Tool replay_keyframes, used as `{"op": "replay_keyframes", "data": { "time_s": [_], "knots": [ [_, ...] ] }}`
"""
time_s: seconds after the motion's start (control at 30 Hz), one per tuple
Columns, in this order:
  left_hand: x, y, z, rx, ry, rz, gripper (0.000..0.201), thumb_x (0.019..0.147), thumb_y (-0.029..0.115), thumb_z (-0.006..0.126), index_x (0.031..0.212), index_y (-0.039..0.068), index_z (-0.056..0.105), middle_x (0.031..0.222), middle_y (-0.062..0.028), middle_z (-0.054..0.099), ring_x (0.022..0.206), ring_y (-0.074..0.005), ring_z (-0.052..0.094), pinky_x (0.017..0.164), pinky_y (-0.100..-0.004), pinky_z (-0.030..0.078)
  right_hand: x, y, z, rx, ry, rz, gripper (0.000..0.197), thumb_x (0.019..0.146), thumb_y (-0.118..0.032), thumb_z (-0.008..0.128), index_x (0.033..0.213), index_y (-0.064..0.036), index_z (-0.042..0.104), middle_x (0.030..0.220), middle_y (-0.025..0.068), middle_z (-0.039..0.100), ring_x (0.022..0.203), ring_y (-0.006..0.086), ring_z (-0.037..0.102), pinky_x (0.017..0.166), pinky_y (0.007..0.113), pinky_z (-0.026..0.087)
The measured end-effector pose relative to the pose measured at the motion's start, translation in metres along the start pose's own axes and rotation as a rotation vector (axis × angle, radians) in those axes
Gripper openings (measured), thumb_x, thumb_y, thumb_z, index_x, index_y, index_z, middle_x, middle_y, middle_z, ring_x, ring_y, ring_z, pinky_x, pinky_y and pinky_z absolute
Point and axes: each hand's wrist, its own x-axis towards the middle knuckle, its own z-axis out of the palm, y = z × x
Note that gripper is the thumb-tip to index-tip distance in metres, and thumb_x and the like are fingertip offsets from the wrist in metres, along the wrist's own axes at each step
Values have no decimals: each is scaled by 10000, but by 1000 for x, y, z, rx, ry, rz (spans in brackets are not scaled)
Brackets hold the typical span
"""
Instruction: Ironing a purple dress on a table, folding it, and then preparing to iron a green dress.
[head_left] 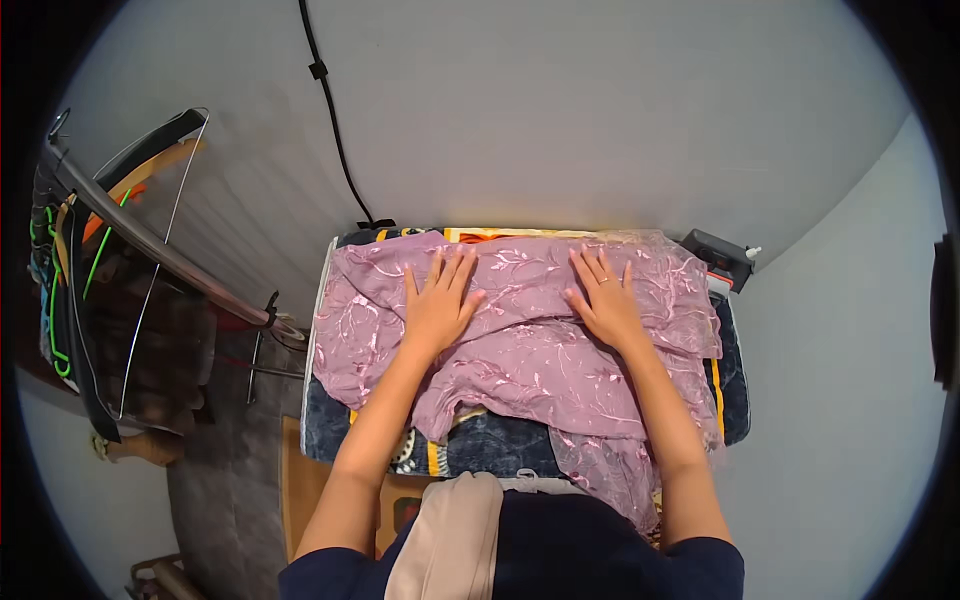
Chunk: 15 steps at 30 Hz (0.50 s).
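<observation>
A metal rail point(160, 243) slants across the left side, hung with hangers point(170, 132), mostly dark, along with others in green and orange. Beneath it is something dark brown point(150, 350), too dim to tell whether cloth or furniture. The floor point(225, 440) there is dark grey. A black cable point(329, 90) runs down the plain grey wall point(600, 120), with a small clip point(318, 70) partway. At the far right sits a black box point(712, 258).

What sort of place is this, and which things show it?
Perhaps a home laundry corner: mauve embroidered fabric lies spread over a dark-blue cover, and a rail holds hangers at the left.
</observation>
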Motion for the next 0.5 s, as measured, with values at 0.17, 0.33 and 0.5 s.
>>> {"op": "replay_keyframes", "data": {
  "time_s": [0.17, 0.33, 0.5],
  "knots": [
    [-29, -6, -22, 8, -173, 151, 680, 896, 552, 460, 1467, 222, 296, 1510, -13, 315, 1410, -253, 243, 1096, -630, 68, -27, 1, -2, -73, -122, -67, 678, 883, -491, 525, 1464, -224, 298, 1505, 82, 311, 1393, 333, 260, 1114, 588, 126],
    [-32, -4, -31, -15, -264, 104, 662, 898, 537, 468, 1467, 246, 296, 1511, -10, 314, 1421, -259, 215, 1084, -654, 44, -34, 4, -10, -33, -156, -35, 639, 892, -466, 525, 1449, -222, 328, 1506, 86, 308, 1396, 347, 247, 1102, 617, 109],
    [-68, -3, -86, -230, -342, 133, 767, 801, 651, 530, 1427, 234, 384, 1500, -22, 334, 1422, -268, 210, 1072, -672, 3, -79, -19, -58, -44, -121, -45, 760, 751, -620, 612, 1331, -139, 512, 1495, 82, 322, 1412, 329, 202, 1096, 648, 50]
  ]
}}
